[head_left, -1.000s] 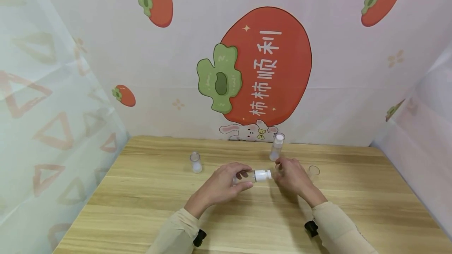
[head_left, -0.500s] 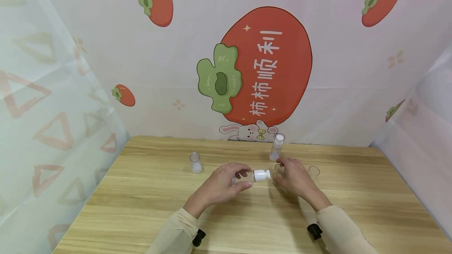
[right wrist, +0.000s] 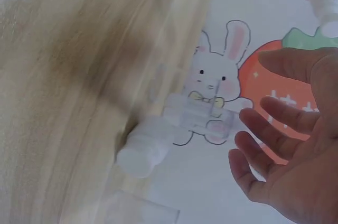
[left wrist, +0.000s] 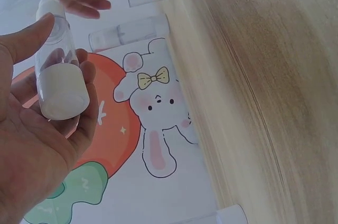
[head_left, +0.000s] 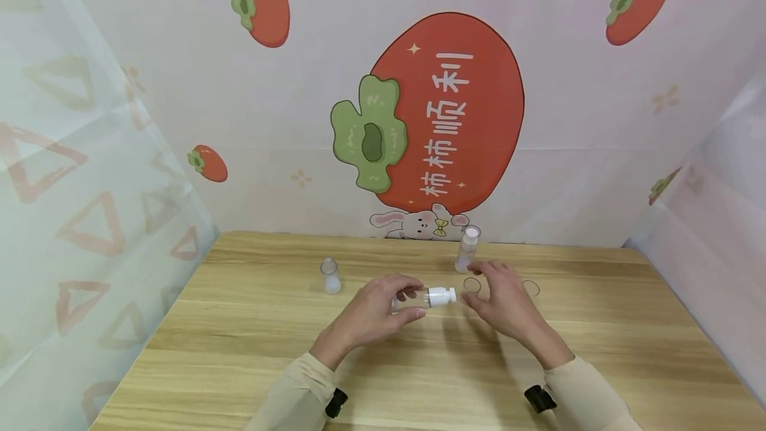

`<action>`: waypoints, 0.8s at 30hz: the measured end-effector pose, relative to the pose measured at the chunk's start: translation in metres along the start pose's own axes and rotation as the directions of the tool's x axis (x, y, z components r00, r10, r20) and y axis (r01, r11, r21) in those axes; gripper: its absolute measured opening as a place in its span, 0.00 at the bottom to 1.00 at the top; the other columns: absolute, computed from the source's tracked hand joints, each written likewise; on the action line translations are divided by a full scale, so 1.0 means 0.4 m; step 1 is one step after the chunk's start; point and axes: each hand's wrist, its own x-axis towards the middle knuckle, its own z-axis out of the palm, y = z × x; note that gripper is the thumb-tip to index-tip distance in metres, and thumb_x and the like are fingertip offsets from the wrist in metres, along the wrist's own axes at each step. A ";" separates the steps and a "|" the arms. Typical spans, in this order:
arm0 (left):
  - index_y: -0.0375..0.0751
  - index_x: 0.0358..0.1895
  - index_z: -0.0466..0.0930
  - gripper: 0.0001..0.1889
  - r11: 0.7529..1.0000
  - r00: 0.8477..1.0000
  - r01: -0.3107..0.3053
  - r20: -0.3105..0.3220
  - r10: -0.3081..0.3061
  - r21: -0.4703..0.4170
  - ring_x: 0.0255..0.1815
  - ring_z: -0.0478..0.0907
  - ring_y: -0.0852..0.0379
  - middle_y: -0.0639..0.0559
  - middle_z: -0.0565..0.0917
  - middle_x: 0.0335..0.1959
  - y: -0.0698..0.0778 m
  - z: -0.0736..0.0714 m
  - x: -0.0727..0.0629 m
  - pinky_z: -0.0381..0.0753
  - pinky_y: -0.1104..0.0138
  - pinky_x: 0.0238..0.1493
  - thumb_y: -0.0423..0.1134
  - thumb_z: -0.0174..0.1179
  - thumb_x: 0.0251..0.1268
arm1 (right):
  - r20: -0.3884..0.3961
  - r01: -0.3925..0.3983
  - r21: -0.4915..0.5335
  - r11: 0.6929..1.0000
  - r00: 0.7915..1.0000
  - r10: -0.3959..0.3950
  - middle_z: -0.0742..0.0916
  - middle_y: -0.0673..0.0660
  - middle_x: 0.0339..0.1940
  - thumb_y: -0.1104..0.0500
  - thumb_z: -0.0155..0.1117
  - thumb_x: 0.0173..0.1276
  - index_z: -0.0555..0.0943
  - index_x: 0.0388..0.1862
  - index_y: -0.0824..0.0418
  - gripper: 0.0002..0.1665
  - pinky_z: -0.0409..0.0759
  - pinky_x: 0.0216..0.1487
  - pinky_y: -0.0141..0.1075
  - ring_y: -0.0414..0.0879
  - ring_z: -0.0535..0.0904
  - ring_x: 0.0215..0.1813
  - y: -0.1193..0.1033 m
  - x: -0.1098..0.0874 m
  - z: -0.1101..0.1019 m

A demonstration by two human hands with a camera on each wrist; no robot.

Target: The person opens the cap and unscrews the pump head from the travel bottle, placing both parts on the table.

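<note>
My left hand grips a clear bottle with a white pump top, held above the table on its side, top to the right. In the left wrist view the bottle's white base faces the camera, with the thumb across its clear body. My right hand holds nothing; its fingers are spread and relaxed in the right wrist view. Close to its fingertips, a clear cylindrical cap stands on the table. A similar clear cap stands just beyond that hand. Both caps are faint, mostly their rims showing.
Another pump bottle stands upright at the back, behind the right hand. To the left stands a smaller clear container with white inside. The wooden table meets a printed cloth at its back edge.
My right hand's fingers have spread and come away from the clear cap, which now shows more fully. The left hand keeps holding the bottle in nearly the same place.
</note>
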 end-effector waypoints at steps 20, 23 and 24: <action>0.46 0.54 0.84 0.19 0.999 0.999 -0.016 -0.047 0.018 0.044 0.44 0.81 0.61 0.55 0.85 0.46 -0.007 0.007 0.002 0.80 0.65 0.47 0.45 0.74 0.61 | -0.020 0.095 0.317 0.944 0.995 -0.094 0.88 0.55 0.46 0.67 0.59 0.75 0.82 0.56 0.63 0.13 0.82 0.40 0.38 0.47 0.82 0.42 -0.036 -0.022 -0.009; 0.45 0.54 0.84 0.19 0.998 0.998 -0.031 -0.047 0.034 0.062 0.44 0.82 0.60 0.55 0.85 0.46 -0.008 0.012 0.003 0.81 0.65 0.47 0.44 0.74 0.61 | 0.037 0.030 0.393 0.919 0.998 -0.049 0.87 0.54 0.45 0.59 0.55 0.81 0.82 0.57 0.62 0.14 0.81 0.40 0.36 0.47 0.82 0.42 -0.046 -0.027 -0.008; 0.45 0.54 0.84 0.19 0.997 0.998 -0.034 -0.046 0.037 0.069 0.45 0.82 0.59 0.54 0.85 0.47 -0.007 0.014 0.003 0.81 0.65 0.47 0.45 0.74 0.61 | 0.060 0.006 0.414 0.910 0.998 -0.034 0.87 0.54 0.44 0.56 0.54 0.82 0.82 0.56 0.61 0.15 0.81 0.40 0.36 0.48 0.82 0.42 -0.049 -0.028 -0.007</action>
